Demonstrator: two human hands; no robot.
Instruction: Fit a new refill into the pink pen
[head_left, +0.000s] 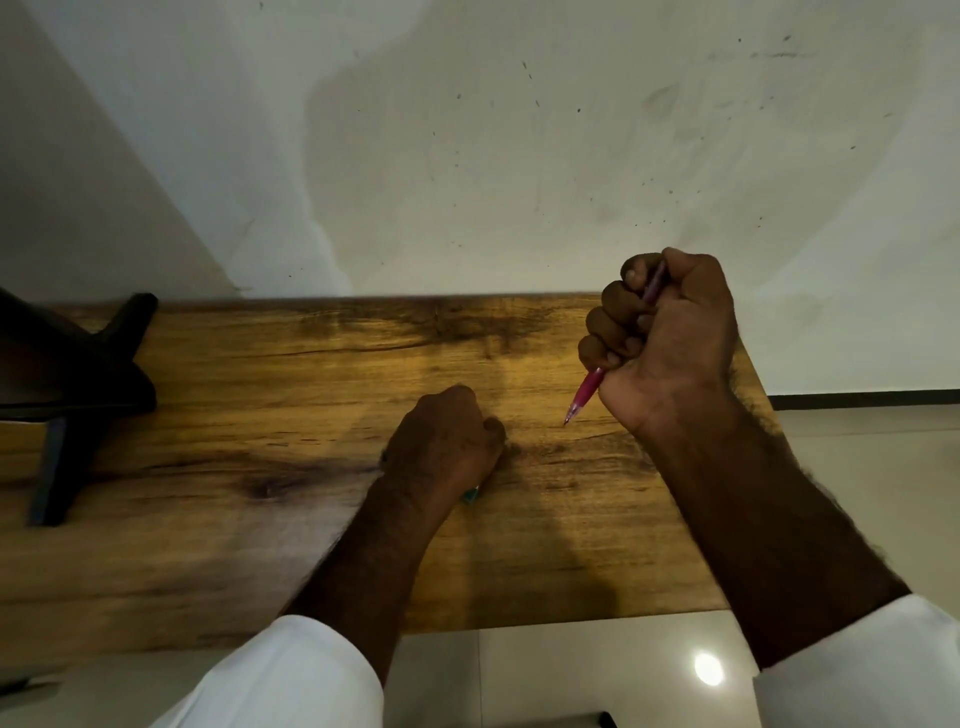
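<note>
My right hand (662, 343) is raised above the right side of the wooden table (260, 415) and grips the pink pen (584, 395) in a fist. The pen's tip points down and to the left, just above the wood. My left hand (447, 447) rests on the table at the middle, its fingers curled over something. A small green end of a thing (471, 494) pokes out under its heel; the rest is hidden. No loose refill shows.
A black stand (78, 384) with legs sits at the table's left end. A pale wall rises behind the table. The table's right edge (748, 364) and front edge border a light tiled floor (571, 670).
</note>
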